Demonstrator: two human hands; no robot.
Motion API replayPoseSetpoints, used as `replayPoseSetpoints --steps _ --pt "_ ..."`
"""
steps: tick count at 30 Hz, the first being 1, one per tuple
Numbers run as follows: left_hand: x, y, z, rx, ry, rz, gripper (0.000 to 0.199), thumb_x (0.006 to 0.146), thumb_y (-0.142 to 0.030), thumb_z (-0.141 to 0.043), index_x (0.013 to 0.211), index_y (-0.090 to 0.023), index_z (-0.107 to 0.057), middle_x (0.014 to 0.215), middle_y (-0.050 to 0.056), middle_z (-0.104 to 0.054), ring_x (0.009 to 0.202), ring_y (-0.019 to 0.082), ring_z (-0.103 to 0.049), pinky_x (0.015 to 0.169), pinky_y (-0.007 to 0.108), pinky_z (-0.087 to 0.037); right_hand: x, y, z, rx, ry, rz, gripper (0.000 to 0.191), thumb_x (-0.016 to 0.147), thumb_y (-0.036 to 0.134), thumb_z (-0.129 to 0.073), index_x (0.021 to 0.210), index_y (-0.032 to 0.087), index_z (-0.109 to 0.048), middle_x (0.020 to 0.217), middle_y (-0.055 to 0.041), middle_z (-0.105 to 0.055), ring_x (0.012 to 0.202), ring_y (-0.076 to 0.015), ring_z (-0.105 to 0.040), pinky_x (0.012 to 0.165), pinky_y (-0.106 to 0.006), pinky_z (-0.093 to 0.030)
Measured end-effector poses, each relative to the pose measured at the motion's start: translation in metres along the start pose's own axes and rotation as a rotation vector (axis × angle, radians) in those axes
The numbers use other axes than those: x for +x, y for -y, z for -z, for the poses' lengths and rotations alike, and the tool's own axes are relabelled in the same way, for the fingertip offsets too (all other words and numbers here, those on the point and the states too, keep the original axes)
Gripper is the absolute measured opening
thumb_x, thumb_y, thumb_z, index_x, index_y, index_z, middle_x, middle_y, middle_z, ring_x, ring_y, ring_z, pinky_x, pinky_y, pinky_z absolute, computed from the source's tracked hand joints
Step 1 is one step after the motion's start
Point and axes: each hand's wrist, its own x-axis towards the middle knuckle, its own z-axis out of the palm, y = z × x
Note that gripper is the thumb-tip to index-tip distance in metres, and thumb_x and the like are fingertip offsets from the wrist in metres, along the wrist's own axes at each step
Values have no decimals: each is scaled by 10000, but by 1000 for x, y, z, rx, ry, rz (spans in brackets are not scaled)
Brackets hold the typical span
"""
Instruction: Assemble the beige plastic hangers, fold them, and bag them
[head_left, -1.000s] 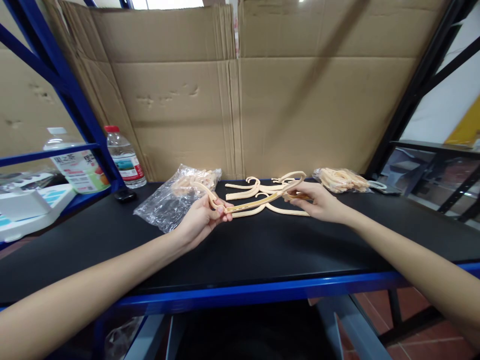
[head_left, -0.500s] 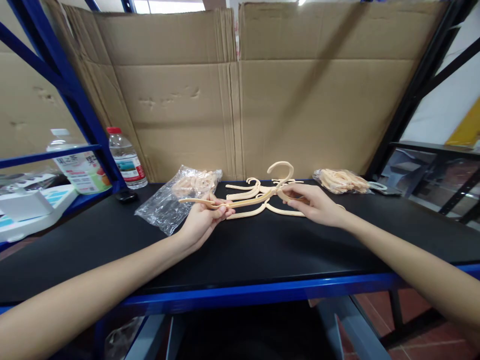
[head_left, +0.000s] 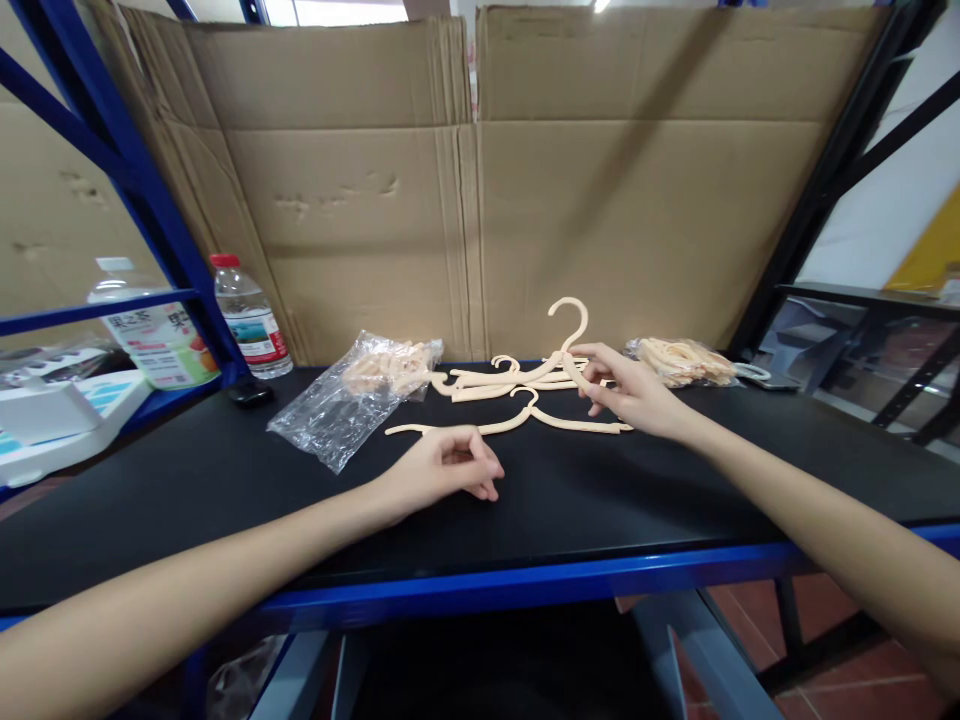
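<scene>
A pale cream plastic clothes hanger [head_left: 540,374] is held up above the black table, its hook [head_left: 577,318] pointing upward. My right hand [head_left: 634,392] pinches it on the right arm, just below the hook. My left hand [head_left: 446,465] hovers nearer the front edge, apart from the held hanger. Its fingers are curled in, thumb close to the fingertips, with nothing visible in them. Between the hands, another cream hanger [head_left: 510,425] lies flat with its arms spread; my left hand covers part of its left arm. More hangers [head_left: 504,362] lie behind, partly hidden by the held one.
A clear plastic bag [head_left: 322,420] with cream parts lies at left, and another bagged bundle [head_left: 679,362] at right. A bottle with a red cap [head_left: 251,320] and a black mouse [head_left: 251,392] stand by the blue post. Cardboard [head_left: 637,200] closes off the back.
My left hand has let go of the hanger's left arm and moved down towards me. The held hanger has risen slightly in my right hand, its hook now higher.
</scene>
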Motion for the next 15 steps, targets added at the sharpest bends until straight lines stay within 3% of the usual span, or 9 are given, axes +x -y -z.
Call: replayPoseSetpoints --steps 4,6,10,15 --pt "-10 -6 -7 659 207 -432 96 853 -199 -526 789 -172 -593 908 90 -641 865 204 -601 782 326 -483 -2 -5 -8 -150 181 31 413 841 191 -480 1254 206 -494 754 -5 -567 702 -153 -565 657 -314 -513" --pt "-12 -6 -7 877 242 -532 150 877 -169 -459 880 -186 -608 986 101 -632 983 231 -556 885 360 -436 -3 -7 -14 -307 228 85 351 833 153 -478 1171 189 -569 785 -29 -606 725 -167 -565 704 -334 -488" --pt "-9 0 -3 1094 119 -497 214 887 -169 -425 1020 -190 -591 1114 106 -599 1060 253 -509 941 405 -393 -6 -8 -18 -516 271 177 229 832 156 -514 1008 169 -661 926 -89 -634 890 -215 -570 815 -366 -455" --pt "-3 7 2 1209 25 -386 288 902 -211 -426 1156 -190 -562 1220 100 -584 1149 276 -478 952 431 -388 -5 -8 -12 -508 325 111 257 852 313 -575 1055 168 -635 971 -88 -647 892 -216 -581 799 -349 -456"
